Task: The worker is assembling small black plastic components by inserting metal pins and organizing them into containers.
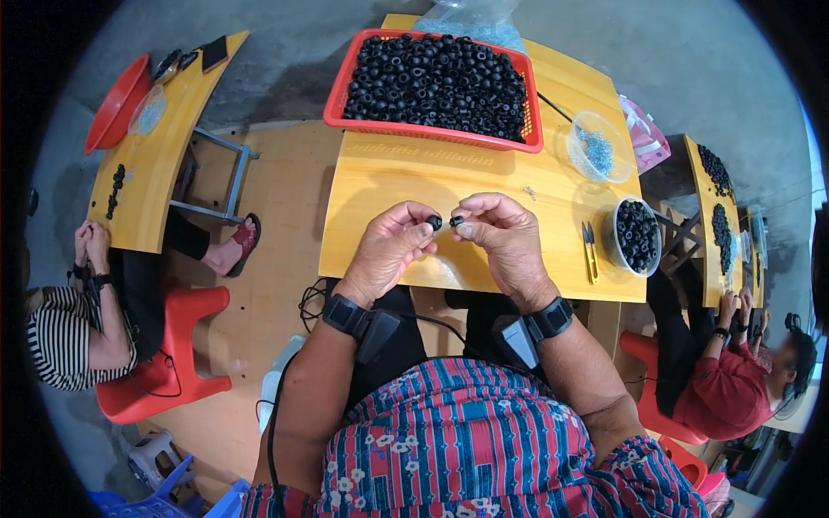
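Over the near part of the yellow table [380, 186], both my hands are raised close together. Finger and thumb of my left hand [389, 246] pinch a small round black plastic piece [434, 222] with a hollow end. A second small black piece [456, 221] sits between the thumb and fingertips of my right hand [511, 250]. The two pieces are a short gap apart. Beyond my hands stands a red basket [432, 132] heaped with similar black pieces. To the right, a white tub [617, 257] holds more of them.
Yellow-handled snips [591, 259] lie right of my right hand. Behind them stands a clear bowl [623, 173] of tiny bluish bits; a few small bits [529, 192] lie loose. A clear bag [484, 30] rests behind the basket. Seated people work at side tables left and right.
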Available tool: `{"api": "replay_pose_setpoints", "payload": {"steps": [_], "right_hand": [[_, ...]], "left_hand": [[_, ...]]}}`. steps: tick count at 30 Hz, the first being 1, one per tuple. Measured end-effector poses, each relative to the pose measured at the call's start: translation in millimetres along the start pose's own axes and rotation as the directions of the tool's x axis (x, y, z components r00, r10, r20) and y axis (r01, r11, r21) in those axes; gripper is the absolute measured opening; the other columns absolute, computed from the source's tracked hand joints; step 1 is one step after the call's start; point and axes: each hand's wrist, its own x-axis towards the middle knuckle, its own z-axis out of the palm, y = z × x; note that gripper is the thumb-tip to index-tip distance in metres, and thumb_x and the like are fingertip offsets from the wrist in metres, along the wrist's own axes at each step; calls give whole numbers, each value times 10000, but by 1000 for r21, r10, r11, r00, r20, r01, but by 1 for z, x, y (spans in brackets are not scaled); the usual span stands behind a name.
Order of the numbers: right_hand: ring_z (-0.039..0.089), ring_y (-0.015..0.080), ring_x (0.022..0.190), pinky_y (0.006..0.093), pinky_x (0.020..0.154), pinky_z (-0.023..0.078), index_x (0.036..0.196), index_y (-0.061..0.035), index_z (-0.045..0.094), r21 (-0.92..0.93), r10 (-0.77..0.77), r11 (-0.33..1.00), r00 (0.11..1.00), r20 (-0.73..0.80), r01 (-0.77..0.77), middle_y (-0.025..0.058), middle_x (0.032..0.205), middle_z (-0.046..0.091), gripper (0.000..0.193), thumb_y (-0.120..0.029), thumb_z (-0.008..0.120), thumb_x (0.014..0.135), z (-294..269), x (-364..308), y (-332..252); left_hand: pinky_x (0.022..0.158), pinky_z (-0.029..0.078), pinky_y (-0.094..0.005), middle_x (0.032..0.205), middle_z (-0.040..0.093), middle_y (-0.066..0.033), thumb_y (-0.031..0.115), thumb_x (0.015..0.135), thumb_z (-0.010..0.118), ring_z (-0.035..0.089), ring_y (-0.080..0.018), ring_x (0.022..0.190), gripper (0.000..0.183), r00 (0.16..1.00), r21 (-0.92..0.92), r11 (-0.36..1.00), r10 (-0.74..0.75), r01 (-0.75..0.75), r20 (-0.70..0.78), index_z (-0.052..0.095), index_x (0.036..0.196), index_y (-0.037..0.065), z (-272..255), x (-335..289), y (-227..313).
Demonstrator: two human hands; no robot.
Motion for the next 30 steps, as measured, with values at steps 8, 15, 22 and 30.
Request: {"api": "replay_pose_setpoints", "payload": {"steps": [8, 15, 22, 30], "right_hand": [[646, 127, 811, 259, 747, 553, 1024, 9, 664, -16, 4, 1000, 999, -49, -5, 68, 899, 680, 229, 62, 682, 802, 2, 2, 3], [646, 119, 785, 255, 734, 554, 1017, 11, 666, -67, 31, 997, 998, -47, -34, 64, 884, 679, 213, 52, 680, 808, 5, 1, 2], [645, 112, 778, 247, 731, 547, 1018, 11, 667, -77, 48, 996, 998, -33, -51, 59, 877, 682, 205, 41, 678, 815, 4, 1, 2], [636, 99, 770, 235, 722, 539, 993, 14, 678, -168, 22, 985, 999, -26, -26, 49, 861, 683, 190, 39, 696, 805, 2, 1, 0]], "left_hand": [[805, 507, -282, 964, 580, -13, 96, 917, 632, 560, -89, 872, 171, 1000, 12, 1000, 6, -6, -6, 581, 1075, 56, 1, 1, 0], [808, 511, -282, 970, 591, -12, 82, 910, 638, 565, -94, 881, 168, 1000, 1, 1000, 13, -13, 13, 589, 1069, 59, -2, 0, -1], [806, 514, -278, 970, 593, -12, 71, 905, 641, 566, -95, 877, 170, 1000, 3, 1000, 15, -15, 6, 592, 1067, 60, 0, 0, -1], [798, 517, -267, 962, 587, -11, 53, 900, 639, 564, -95, 874, 168, 999, 57, 997, 43, -43, 11, 595, 1062, 54, -1, 0, -3]]}}
